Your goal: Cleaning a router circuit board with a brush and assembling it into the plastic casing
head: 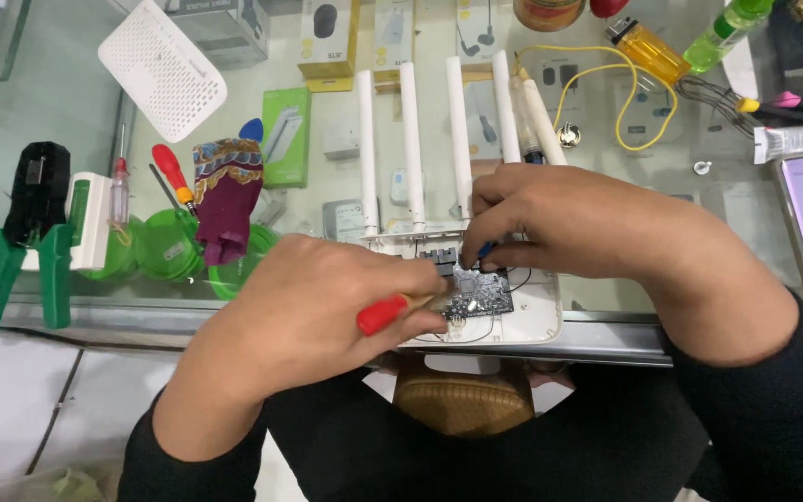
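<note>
Head view, frame centre: left hand (322,302) fisted around red-handled screwdriver (385,313), right hand (536,218) fingertips pinching at circuit board (476,296) inside opened white router (536,321); screwdriver tip hidden.

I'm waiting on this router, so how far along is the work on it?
Done: the router's top cover is off, baring the circuit board. In hand: the left hand holds a red-handled screwdriver at the board, while the right hand pinches something small and blue near the ports. Left: the board sits in its white base, the case open.

Circuit board (478,296) lies in router shell (539,321), antennas (413,139) behind.
</note>
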